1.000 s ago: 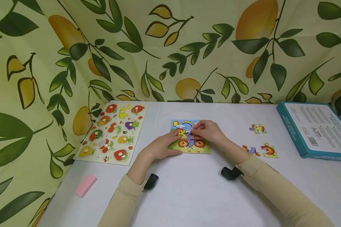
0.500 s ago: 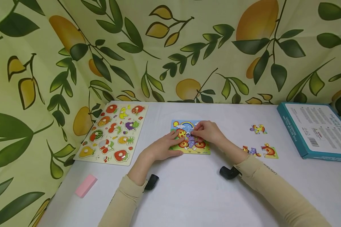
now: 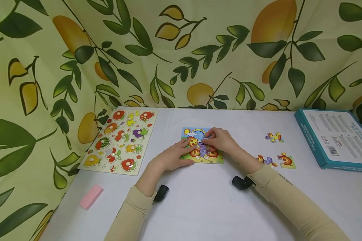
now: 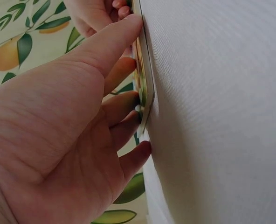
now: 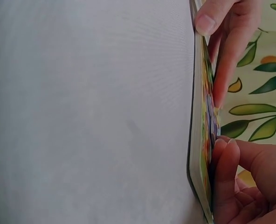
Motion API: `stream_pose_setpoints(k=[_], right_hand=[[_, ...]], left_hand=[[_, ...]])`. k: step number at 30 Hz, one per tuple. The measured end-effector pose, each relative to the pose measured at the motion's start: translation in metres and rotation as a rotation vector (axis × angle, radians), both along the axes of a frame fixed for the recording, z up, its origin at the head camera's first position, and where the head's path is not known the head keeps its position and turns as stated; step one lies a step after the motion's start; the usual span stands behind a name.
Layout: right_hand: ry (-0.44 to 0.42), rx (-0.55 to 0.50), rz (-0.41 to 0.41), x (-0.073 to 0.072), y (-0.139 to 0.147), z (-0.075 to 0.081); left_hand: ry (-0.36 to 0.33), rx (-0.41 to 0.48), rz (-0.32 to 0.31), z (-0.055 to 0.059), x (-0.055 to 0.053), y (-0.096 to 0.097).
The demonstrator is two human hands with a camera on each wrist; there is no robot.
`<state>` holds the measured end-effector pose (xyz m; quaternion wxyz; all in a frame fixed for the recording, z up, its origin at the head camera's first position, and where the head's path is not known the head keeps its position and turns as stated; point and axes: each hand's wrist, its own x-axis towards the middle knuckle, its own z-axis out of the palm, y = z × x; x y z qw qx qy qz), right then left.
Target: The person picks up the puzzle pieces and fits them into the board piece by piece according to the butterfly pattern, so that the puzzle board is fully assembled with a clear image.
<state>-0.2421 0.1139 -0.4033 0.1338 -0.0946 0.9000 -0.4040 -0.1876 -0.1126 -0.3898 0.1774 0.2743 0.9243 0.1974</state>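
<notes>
A small square jigsaw puzzle (image 3: 211, 161) lies on the white table, printed with a rainbow, a sun and a purple cartoon figure between red-and-orange wheels. My left hand (image 3: 172, 156) rests on its left side with fingers spread; the left wrist view shows the thumb (image 4: 124, 35) at the puzzle's near edge and the other fingers reaching over it. Thumb and fingertips of my right hand (image 3: 221, 139) pinch a puzzle piece (image 3: 201, 142) at the figure's upper part, close on the puzzle's surface. The right fingers hide much of that piece and the puzzle's upper right.
Several loose puzzle pieces lie to the right, among them a yellow one (image 3: 274, 137) and one with a wheel (image 3: 286, 160). Farther right is a teal box (image 3: 341, 137). A fruit peg board (image 3: 116, 167) and a pink block (image 3: 91, 197) are on the left.
My right fingertips shift very slightly at the figure's upper part, and the right forearm edges a little to the left. The left hand stays in place on the puzzle.
</notes>
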Motion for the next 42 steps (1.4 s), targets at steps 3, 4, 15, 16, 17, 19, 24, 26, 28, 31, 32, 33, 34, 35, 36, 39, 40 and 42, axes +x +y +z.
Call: stream_pose_setpoints(k=[3, 4, 15, 16, 17, 19, 24, 26, 28, 31, 32, 33, 34, 35, 36, 39, 40, 42], right_hand=[[0.001, 0.001, 0.002, 0.0, -0.001, 0.0], [0.002, 0.0, 0.002, 0.0, -0.001, 0.0], [0.025, 0.007, 0.008, 0.0, 0.0, -0.002], [0.022, 0.006, 0.006, 0.0, 0.0, -0.002], [0.019, 0.005, 0.006, -0.001, 0.0, -0.002], [0.015, 0.006, 0.006, -0.001, 0.0, -0.002], [-0.002, 0.016, 0.01, -0.003, -0.001, 0.0], [-0.023, 0.023, 0.01, -0.004, -0.002, 0.001], [-0.047, 0.033, 0.012, -0.006, -0.003, 0.002], [-0.086, 0.046, 0.016, -0.01, -0.004, 0.004], [-0.097, 0.048, 0.016, -0.011, -0.005, 0.005], [-0.108, 0.05, 0.017, -0.012, -0.005, 0.006], [-0.118, 0.05, 0.017, -0.013, -0.006, 0.006], [-0.129, 0.049, 0.015, -0.013, -0.006, 0.007], [-0.139, 0.049, 0.01, -0.014, -0.007, 0.007], [-0.147, 0.045, 0.0, -0.016, -0.007, 0.008], [-0.146, 0.045, -0.004, -0.016, -0.007, 0.007], [-0.139, 0.044, -0.01, -0.016, -0.007, 0.007]], left_hand=[[0.0, 0.003, 0.0, 0.001, 0.0, 0.0], [0.0, 0.004, -0.002, 0.001, 0.0, 0.0], [-0.003, 0.007, 0.002, 0.001, 0.001, 0.0], [-0.001, 0.007, 0.002, 0.001, 0.0, 0.0], [0.0, 0.006, 0.001, 0.001, 0.0, 0.0], [0.002, 0.004, 0.001, 0.0, 0.0, 0.0], [0.002, 0.004, -0.002, 0.001, 0.0, 0.0], [0.002, 0.005, -0.003, 0.001, 0.0, 0.001], [0.005, 0.0, -0.004, 0.001, 0.0, 0.001], [0.009, 0.004, -0.004, 0.0, -0.001, 0.001], [0.011, 0.004, -0.003, -0.001, -0.001, 0.0], [0.015, 0.003, -0.003, -0.001, -0.001, 0.0], [0.02, 0.006, -0.003, -0.001, 0.0, 0.0], [0.025, 0.008, -0.004, -0.001, 0.0, 0.0], [0.033, 0.011, -0.005, -0.001, 0.0, 0.0], [0.061, 0.01, -0.008, -0.001, 0.001, 0.0], [0.07, 0.007, -0.009, -0.001, 0.001, 0.001], [0.086, -0.006, -0.008, -0.001, 0.002, 0.003]])
